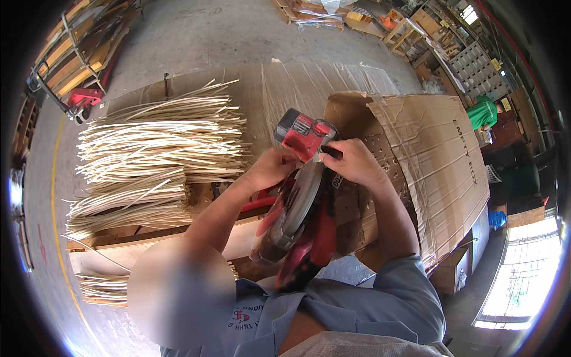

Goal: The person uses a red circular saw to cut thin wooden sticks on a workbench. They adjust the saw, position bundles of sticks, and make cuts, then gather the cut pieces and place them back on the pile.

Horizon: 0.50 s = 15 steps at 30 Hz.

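A red and black power saw (pixel 300 205), looking like a chop saw with a round pale blade guard, stands directly in front of my body. My left hand (pixel 272 168) is closed at the left side of its red upper housing (pixel 302 140); what the fingertips hold is hidden. On the other side, my right hand (pixel 357 162) has its fingers closed around a small black part (pixel 331 153) of the saw. Long thin pale rods (pixel 163 140), like rattan or wood, lie piled to the left. A shorter stack of rods (pixel 131 202) sits nearer to me.
A large opened cardboard box (pixel 431 160) stands close to my right arm. More rods (pixel 102 287) lie on a lower level at left. A red pallet jack (pixel 83 101) is at the far left, and a person in green (pixel 483 113) is at far right.
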Tool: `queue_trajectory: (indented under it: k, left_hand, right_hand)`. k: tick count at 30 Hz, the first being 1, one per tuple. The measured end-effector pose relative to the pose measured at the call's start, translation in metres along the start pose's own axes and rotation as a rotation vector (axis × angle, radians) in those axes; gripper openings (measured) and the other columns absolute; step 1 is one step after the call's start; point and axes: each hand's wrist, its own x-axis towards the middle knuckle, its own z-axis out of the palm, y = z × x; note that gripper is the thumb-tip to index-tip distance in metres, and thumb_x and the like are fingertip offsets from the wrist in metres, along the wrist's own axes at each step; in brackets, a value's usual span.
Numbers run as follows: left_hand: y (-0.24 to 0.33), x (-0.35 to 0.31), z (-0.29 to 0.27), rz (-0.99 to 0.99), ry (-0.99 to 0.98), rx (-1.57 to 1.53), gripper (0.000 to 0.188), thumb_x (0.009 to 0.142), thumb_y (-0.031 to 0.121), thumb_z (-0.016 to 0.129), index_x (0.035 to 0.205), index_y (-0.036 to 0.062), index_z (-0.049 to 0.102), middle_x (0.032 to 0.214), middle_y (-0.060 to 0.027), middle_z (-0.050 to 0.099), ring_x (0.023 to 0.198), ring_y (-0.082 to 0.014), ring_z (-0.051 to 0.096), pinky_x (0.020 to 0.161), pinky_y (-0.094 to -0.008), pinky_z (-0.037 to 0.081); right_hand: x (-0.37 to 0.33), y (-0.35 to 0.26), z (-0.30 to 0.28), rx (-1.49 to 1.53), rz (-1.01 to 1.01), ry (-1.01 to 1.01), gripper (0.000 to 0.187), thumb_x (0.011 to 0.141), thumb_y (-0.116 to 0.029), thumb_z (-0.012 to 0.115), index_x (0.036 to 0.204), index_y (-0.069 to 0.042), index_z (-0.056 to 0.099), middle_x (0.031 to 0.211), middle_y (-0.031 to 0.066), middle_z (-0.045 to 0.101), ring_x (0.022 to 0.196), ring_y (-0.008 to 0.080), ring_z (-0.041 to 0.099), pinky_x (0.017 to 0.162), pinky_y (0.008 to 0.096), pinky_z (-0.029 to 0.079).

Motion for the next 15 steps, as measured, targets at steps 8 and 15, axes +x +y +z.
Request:
queue_trajectory:
  k: [8, 15]
  left_hand:
    - [0.026, 0.021, 0.003, 0.194, 0.332, 0.400, 0.012, 0.091, 0.017, 0.070, 0.096, 0.0074, 0.076, 0.097, -0.0140, 0.071, 0.089, -0.0368, 0.071, 0.079, -0.0455, 0.057]
    - [0.043, 0.027, 0.005, 0.403, 0.440, 0.593, 0.010, 0.087, 0.005, 0.072, 0.096, 0.0058, 0.069, 0.104, -0.0092, 0.063, 0.090, -0.0332, 0.070, 0.074, -0.0464, 0.057]
  right_hand:
    - [-0.001, -0.005, -0.001, -0.033, 0.079, 0.013, 0.033, 0.086, -0.032, 0.076, 0.089, 0.001, 0.071, 0.072, 0.0259, 0.063, 0.075, 0.0460, 0.066, 0.068, 0.0496, 0.053]
    - [-0.001, -0.005, -0.001, -0.013, 0.073, 0.013, 0.033, 0.087, -0.032, 0.075, 0.090, 0.000, 0.073, 0.073, 0.0254, 0.064, 0.075, 0.0454, 0.067, 0.068, 0.0494, 0.054]
